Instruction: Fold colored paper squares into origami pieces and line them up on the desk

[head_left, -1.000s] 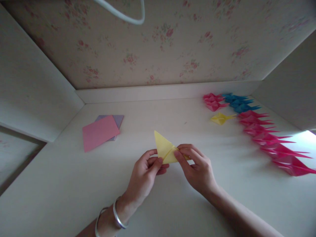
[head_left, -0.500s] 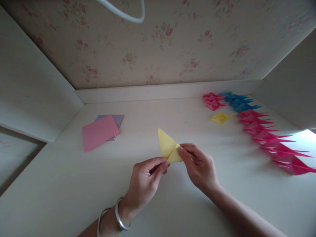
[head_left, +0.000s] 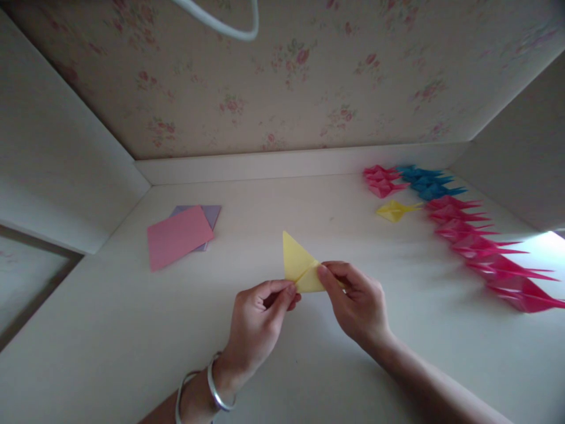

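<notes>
A partly folded yellow origami paper (head_left: 299,257) is held up between both hands, one pointed corner aimed up and away and a crease running across its lower part. My left hand (head_left: 260,318), with two silver bangles on the wrist, pinches its lower left corner between thumb and fingers. On the right side of the sheet, my right hand (head_left: 357,300) grips with the thumb on top and the fingers behind. The right end of the paper is partly hidden by those fingers.
Pink paper sheets (head_left: 179,238) overlap purple ones (head_left: 212,215) at the left. Along the right lie several folded pink pieces (head_left: 481,244), several blue ones (head_left: 428,182) and one yellow folded piece (head_left: 395,211). A floral wall (head_left: 286,88) stands behind the white table (head_left: 265,218).
My left hand has shifted slightly left along the paper's lower edge, still pinching it. The yellow paper has turned a little; my right hand keeps its grip, slightly lower.
</notes>
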### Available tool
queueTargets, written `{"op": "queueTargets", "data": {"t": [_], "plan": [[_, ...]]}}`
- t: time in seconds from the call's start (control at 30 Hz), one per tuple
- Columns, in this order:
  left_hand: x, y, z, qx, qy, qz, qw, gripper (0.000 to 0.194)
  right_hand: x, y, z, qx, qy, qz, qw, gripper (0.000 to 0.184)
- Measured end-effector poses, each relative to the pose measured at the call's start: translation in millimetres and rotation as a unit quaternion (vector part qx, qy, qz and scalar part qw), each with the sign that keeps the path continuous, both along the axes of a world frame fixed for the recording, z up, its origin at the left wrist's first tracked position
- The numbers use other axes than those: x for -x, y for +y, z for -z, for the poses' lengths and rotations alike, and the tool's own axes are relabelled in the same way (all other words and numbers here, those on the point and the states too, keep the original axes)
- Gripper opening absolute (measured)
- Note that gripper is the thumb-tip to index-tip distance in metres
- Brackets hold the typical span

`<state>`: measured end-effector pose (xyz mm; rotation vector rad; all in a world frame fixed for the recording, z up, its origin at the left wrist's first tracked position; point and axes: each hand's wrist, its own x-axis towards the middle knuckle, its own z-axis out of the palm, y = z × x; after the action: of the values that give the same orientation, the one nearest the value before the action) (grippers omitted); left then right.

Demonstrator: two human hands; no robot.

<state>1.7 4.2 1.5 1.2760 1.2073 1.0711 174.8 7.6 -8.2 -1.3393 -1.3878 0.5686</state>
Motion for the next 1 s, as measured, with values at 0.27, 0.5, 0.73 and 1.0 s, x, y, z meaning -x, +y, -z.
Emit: {"op": "queueTargets", "data": {"t": [0.27,0.5,0.73,1.0], "plan": [[-0.3,0.6,0.8,0.02,-0.028,0.011,0.999,0.013,0.3,0.1,0.3,0.012,0.029,0.013,0.999,0.013],[-1.5,1.1,3.2,0.059,-0.069,0.028,0.995,0.017,-0.3,1.9,0.7,0.012,0.04,0.022,0.999,0.013],[-0.8,2.6,1.4,0.115,-0.148,0.057,0.981,0.029,-4.8,5.7,2.7,0.011,0.062,0.022,0.998,0.011],[-0.5,6.4,4.2,0.031,-0.046,-0.003,0.998,0.01,-8.4,5.8,1.5,-0.022,0.055,-0.061,0.996,0.011]]}}
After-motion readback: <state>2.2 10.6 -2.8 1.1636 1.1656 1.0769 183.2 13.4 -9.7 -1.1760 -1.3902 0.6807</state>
